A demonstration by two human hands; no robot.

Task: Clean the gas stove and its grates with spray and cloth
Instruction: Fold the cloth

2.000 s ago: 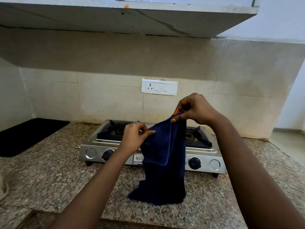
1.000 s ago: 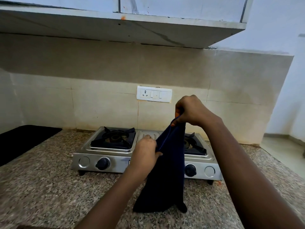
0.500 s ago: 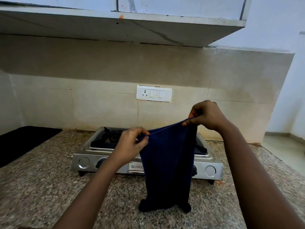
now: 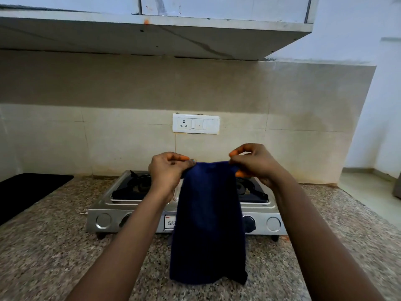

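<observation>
**Squaring up the cloth before wiping**

Holding a dark blue cloth (image 4: 208, 222) up at the centre of the frame, in front of the gas stove (image 4: 184, 216). Pinching its top edge at both corners: left hand (image 4: 167, 170) closed on the left corner with thumb and fingers, right hand (image 4: 253, 164) closed on the right corner, index finger and thumb curled over the hem. Hanging straight down now, lower end bunching on the speckled counter (image 4: 54, 246) in the lower middle of the frame.

Changing from half a second ago: hands now sitting level and closer together, top edge running nearly flat instead of slanting up to the right, cloth looking narrower. Likely doubling or straightening the cloth into a pad for wiping, so still preparing, with no cleaning of the stove begun.

Sitting just behind the cloth, the stove with both grates in place: left grate (image 4: 134, 185) showing left of centre, right grate (image 4: 249, 190) partly hidden behind the right wrist. Knobs partly covered by the cloth and the left forearm.

Regarding containers: showing no spray bottle, bowl or bucket anywhere in view. Appearing at the far left edge, a flat black surface (image 4: 28, 192), nature unclear. Needing the spray fetched from out of frame, probably, before wiping.
</observation>
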